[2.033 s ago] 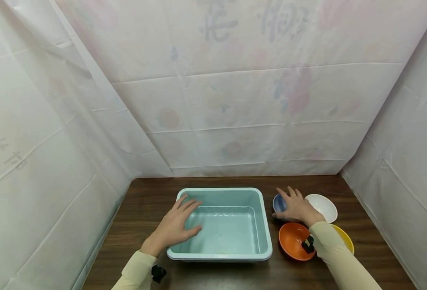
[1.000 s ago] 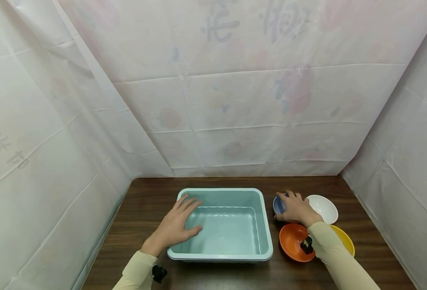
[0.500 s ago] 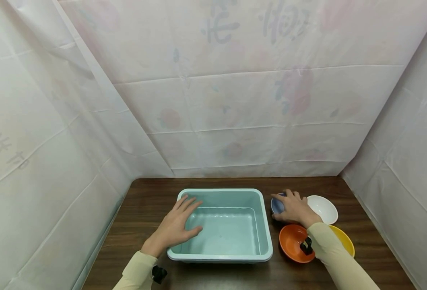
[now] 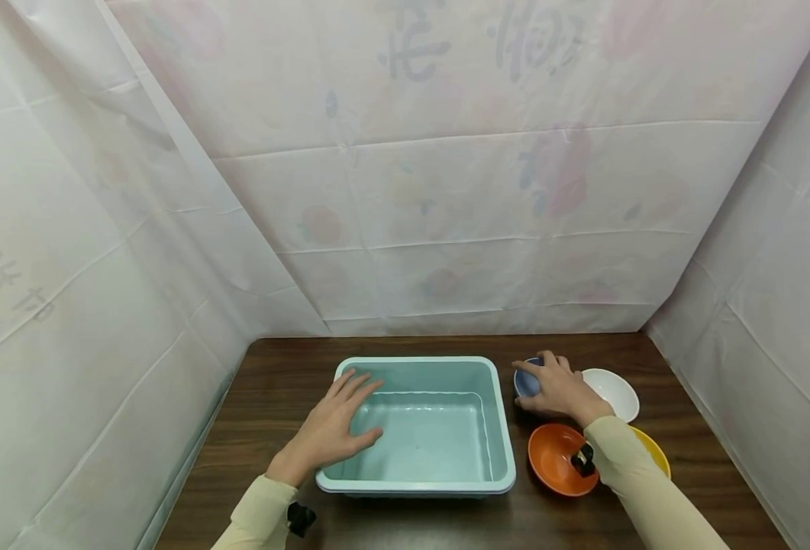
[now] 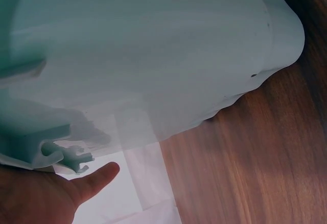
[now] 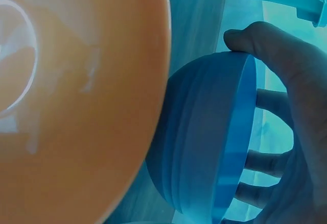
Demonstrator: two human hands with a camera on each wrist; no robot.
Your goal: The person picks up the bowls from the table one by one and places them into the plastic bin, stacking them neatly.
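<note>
My right hand point(image 4: 557, 388) holds a small blue bowl point(image 4: 527, 383) at the right of the table, fingers spread over its mouth. In the right wrist view the thumb presses on the rim of the blue bowl point(image 6: 204, 127) and the other fingers reach across behind it; the bowl's ribbed outer side faces the camera. My left hand point(image 4: 330, 431) lies over the left side of a pale green plastic basin point(image 4: 418, 486), fingers straight and spread. The left wrist view shows its thumb point(image 5: 97, 183) extended beside the basin's outer wall point(image 5: 153, 71).
An orange bowl point(image 4: 554, 462) sits just in front of the right hand. A white bowl point(image 4: 614, 393) is to its right, and a yellow bowl point(image 4: 655, 452) is partly hidden under the right sleeve. White printed sheets point(image 4: 446, 267) enclose the dark wooden table point(image 4: 281, 382).
The right hand has come down onto the blue bowl and its fingers have drawn in. Since then the bowl has shifted slightly left and away. The left hand has stayed put.
</note>
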